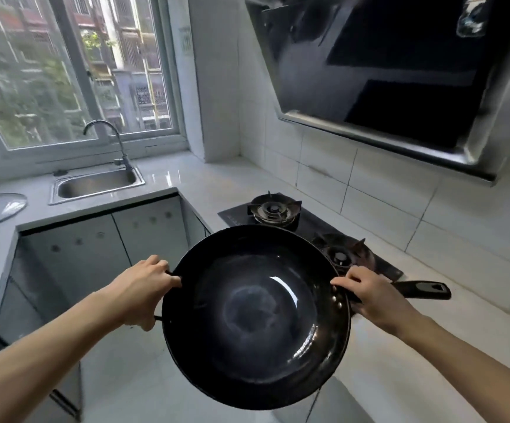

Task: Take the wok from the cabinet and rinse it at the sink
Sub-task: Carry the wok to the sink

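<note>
Both hands hold the wok [256, 315] in the air: left hand [144, 293] grips its loop handle, right hand [369, 296] its long handle [421, 290], well short of the sink [95, 184].

From here nothing can be read. A small pale sticker [185, 41] on the white window frame carries marks too blurred to make out. The black long-handled wok [256, 315], the dark glass range hood [400, 71] and the black gas hob [308, 221] show no legible brand or number.
</note>
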